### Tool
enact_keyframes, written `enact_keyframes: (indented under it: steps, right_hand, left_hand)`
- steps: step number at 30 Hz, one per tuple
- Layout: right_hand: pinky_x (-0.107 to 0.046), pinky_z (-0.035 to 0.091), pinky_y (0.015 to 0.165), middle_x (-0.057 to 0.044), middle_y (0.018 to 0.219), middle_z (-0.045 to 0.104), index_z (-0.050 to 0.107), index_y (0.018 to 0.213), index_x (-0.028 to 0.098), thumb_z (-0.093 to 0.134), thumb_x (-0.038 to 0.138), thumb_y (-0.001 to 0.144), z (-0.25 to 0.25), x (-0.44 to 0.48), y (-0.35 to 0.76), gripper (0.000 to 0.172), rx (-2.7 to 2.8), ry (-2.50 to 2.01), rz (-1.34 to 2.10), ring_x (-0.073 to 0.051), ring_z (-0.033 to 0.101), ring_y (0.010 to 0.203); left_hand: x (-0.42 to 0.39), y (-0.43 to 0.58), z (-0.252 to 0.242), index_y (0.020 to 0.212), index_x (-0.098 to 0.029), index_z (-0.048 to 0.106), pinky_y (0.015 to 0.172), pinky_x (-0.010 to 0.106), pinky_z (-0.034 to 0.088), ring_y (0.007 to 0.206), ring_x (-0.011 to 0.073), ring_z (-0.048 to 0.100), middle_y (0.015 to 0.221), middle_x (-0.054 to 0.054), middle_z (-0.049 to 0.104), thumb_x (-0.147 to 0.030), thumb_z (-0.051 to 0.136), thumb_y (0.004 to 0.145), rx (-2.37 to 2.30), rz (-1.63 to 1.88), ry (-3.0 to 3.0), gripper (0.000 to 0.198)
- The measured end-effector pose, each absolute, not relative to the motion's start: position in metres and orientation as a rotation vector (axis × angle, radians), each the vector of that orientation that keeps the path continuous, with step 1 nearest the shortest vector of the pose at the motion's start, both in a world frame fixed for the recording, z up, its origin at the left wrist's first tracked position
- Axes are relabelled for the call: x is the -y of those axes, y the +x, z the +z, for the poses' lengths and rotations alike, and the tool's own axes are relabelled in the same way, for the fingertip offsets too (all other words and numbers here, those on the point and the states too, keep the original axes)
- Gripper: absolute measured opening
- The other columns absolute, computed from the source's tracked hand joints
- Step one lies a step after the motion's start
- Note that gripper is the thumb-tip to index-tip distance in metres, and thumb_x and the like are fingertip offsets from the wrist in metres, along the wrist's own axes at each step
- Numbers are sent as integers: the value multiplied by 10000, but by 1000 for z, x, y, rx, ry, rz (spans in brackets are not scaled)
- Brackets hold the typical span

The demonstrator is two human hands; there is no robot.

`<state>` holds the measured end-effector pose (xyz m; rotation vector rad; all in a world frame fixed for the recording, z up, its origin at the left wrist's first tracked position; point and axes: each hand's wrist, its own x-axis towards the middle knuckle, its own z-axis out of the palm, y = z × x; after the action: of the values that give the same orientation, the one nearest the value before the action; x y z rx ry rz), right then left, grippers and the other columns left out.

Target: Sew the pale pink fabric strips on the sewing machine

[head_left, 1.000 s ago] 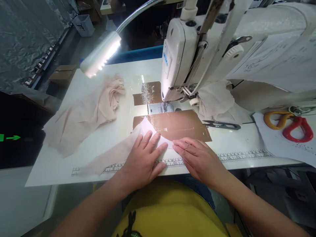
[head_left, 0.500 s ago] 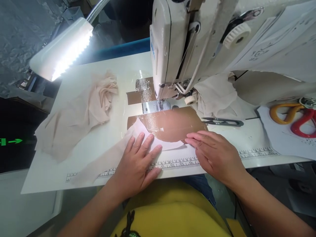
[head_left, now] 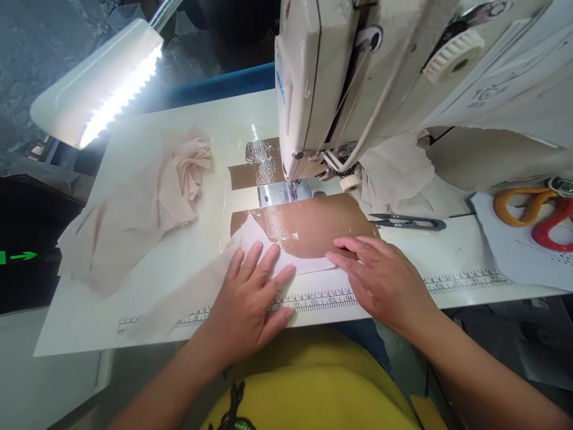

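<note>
My left hand (head_left: 250,298) lies flat, fingers spread, on a thin pale sheer fabric piece (head_left: 250,236) at the front of the white sewing table (head_left: 179,280). My right hand (head_left: 380,280) rests flat beside it, fingertips on the fabric's curved right edge, over brown tape (head_left: 313,224) stuck to the table. The white sewing machine (head_left: 322,77) stands just behind, its needle and presser foot (head_left: 293,191) a short way beyond the fabric's tip.
A loose heap of beige fabric (head_left: 134,209) lies at the left under a lit gooseneck lamp (head_left: 98,83). Thread snips (head_left: 409,222) lie right of the tape. Orange and red scissors (head_left: 541,215) sit far right. A printed ruler (head_left: 313,298) runs along the front edge.
The view has shifted closer to the machine. My right hand slid slightly left along the fabric edge; my left hand stays pressed flat on the fabric.
</note>
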<state>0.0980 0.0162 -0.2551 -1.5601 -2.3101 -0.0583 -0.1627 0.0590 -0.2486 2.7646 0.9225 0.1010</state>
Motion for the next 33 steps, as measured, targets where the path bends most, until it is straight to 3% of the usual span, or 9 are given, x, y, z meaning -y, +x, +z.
enact_keyframes:
  steps: [5,8,11,15,18,21,25,33]
  right_hand:
    - [-331,493,759,-63,1013,672,636,1061,192,457,137,879,-236,-24,90,260,2159,-1543,86,-202,614,880]
    - [-279,488,734,-30,897,690,634,1020,213,478,201,918,-225,-30,77,187,2113,-1411,117,-161,638,813]
    - [-242,485,734,-27,901,701,633,999,201,471,213,934,-226,-36,64,175,2123,-1336,249,-139,649,830]
    - [-251,461,659,-41,784,674,654,878,164,460,229,942,-243,-43,52,214,2205,-1429,294,-138,626,703]
    - [-254,411,582,-32,715,639,646,815,164,453,261,949,-251,-42,53,254,2216,-1589,173,-132,581,623]
    - [-252,365,531,-22,707,630,626,808,179,481,313,938,-252,-40,60,237,2171,-1687,114,-128,553,586]
    - [-264,366,542,-20,765,657,619,851,195,498,366,929,-251,-36,70,224,2152,-1738,61,-136,559,595]
    - [-266,356,531,-15,770,663,638,842,198,517,333,916,-253,-29,77,196,2079,-1836,-77,-162,597,690]
  left_hand:
    - [-59,-168,-247,1407,-220,391,1120,613,180,1411,373,204,1530,126,265,-366,504,904,-851,234,2669,536]
    - [-63,-175,-237,1380,-201,406,1126,540,283,1376,303,315,1435,125,422,-226,488,908,-847,509,2511,480]
    - [-76,-178,-225,1257,-199,519,1053,435,422,1225,227,500,1245,96,580,-122,481,895,-883,730,2393,371]
    - [-100,-169,-224,1097,-167,595,923,370,503,1062,196,587,1137,96,625,-153,484,910,-891,698,2398,218]
    - [-111,-161,-236,1143,-139,569,988,452,447,1212,273,498,1288,148,550,-289,497,924,-954,472,2552,276]
    - [-113,-159,-247,1297,-119,458,1090,529,320,1367,339,315,1455,182,383,-472,531,890,-1067,317,2643,544]
    - [-111,-162,-249,1411,-134,316,1128,529,251,1407,339,233,1520,176,266,-630,494,850,-1153,203,2659,769]
    - [-112,-164,-250,1474,-181,164,1141,582,176,1429,375,130,1557,149,171,-716,472,804,-1283,134,2603,911]
